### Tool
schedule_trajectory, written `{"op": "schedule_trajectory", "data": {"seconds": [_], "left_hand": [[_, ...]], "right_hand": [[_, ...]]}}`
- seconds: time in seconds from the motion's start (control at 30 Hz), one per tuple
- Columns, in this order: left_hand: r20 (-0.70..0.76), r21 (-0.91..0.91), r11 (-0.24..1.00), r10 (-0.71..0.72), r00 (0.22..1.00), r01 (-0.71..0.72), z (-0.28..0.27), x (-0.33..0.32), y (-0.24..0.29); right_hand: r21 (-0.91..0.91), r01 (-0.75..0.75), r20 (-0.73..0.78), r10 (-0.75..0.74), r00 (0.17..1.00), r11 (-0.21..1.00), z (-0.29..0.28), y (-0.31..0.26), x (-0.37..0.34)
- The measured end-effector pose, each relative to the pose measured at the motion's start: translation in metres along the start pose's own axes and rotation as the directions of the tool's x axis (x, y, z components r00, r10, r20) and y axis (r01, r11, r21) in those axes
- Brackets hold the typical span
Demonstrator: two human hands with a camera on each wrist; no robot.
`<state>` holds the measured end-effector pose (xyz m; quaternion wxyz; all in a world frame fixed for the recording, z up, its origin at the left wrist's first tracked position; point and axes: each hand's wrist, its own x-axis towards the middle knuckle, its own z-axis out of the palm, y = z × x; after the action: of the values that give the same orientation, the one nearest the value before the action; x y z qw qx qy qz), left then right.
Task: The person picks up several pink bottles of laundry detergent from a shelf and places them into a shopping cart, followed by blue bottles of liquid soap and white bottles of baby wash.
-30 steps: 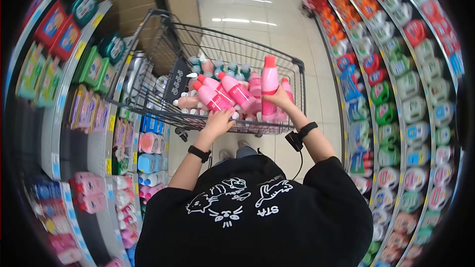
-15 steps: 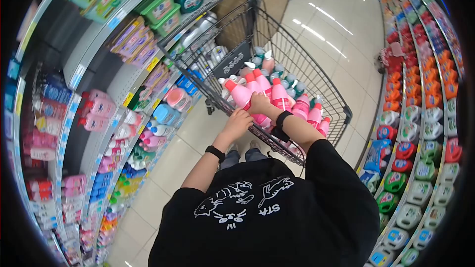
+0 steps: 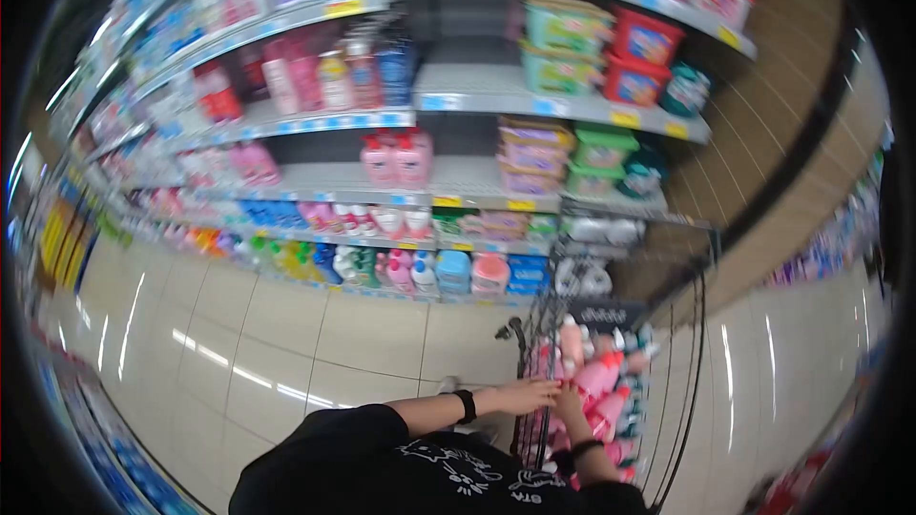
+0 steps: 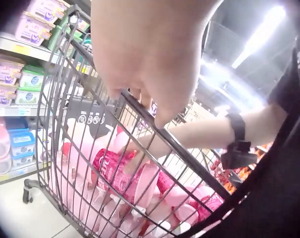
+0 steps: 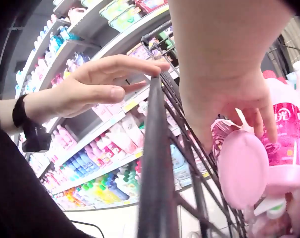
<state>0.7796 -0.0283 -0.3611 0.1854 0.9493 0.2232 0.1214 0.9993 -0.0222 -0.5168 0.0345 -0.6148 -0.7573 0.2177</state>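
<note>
My left hand point(image 3: 523, 397) lies over the top rail of a black wire shopping cart point(image 4: 192, 161), its fingers fairly straight and fingertips at the rail. In the right wrist view, the thumb of that hand stands apart from the fingers. My right hand point(image 5: 234, 101) reaches down inside the cart and grips a pink bottle point(image 5: 243, 171), whose oval base faces the right wrist camera. Beside it lies another pink bottle point(image 5: 289, 131) with a magenta label. More pink bottles with red caps point(image 3: 599, 377) lie on top of the load.
Shelves point(image 3: 515, 107) of detergent tubs and bottles run along the far side of the aisle. A brown tiled pillar point(image 3: 735, 167) stands behind the cart. Pale floor tiles point(image 3: 277, 324) stretch to the left. A cart wheel point(image 4: 28, 196) shows below the basket.
The head view has swung left toward the shelves, so the cart now appears lower right. My right hand left an upright pink bottle at the cart's right and moved left, close to my left hand.
</note>
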Motion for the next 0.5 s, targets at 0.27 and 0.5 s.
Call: {"op": "schedule_trajectory", "data": {"seconds": [0.27, 0.5], "left_hand": [[-0.238, -0.361, 0.892, -0.371, 0.898, 0.273, -0.114, -0.105, -0.052], [-0.598, -0.357, 0.821, -0.568, 0.566, 0.446, -0.365, -0.297, -0.077]], "right_hand": [[0.130, -0.088, 0.188, 0.063, 0.980, 0.988, -0.099, -0.022, -0.019], [0.108, 0.210, -0.343, -0.162, 0.925, 0.972, -0.352, -0.179, -0.018]]}}
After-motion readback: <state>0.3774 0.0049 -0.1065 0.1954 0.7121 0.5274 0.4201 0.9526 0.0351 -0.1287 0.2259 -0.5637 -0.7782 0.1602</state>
